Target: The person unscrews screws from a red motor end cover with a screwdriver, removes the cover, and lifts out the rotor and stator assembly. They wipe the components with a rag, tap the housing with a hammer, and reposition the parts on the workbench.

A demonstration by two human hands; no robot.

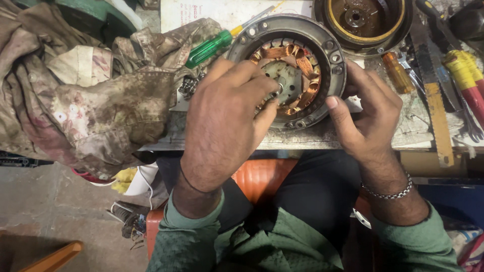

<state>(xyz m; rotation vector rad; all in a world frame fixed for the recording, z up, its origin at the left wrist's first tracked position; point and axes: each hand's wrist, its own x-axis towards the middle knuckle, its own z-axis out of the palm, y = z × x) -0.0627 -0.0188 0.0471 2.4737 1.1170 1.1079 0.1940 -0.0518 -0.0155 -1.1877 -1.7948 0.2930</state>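
Right at the worktop (312, 137) edge lies a round metal motor housing (287, 70), and inside it sit copper coils (305, 64) around a grey hub (285, 80). Left hand (224, 121) covers its near-left side, fingers (269, 98) curled and pinched on the hub's centre. Right hand (365, 118) grips the housing's right rim, thumb along the edge. A green-handled screwdriver (209, 48) lies just beside it.

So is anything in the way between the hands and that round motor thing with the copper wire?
No. The left hand already lies over the motor, its fingers at the middle hub. The right hand grips the motor's rim. Nothing visible sits between them.
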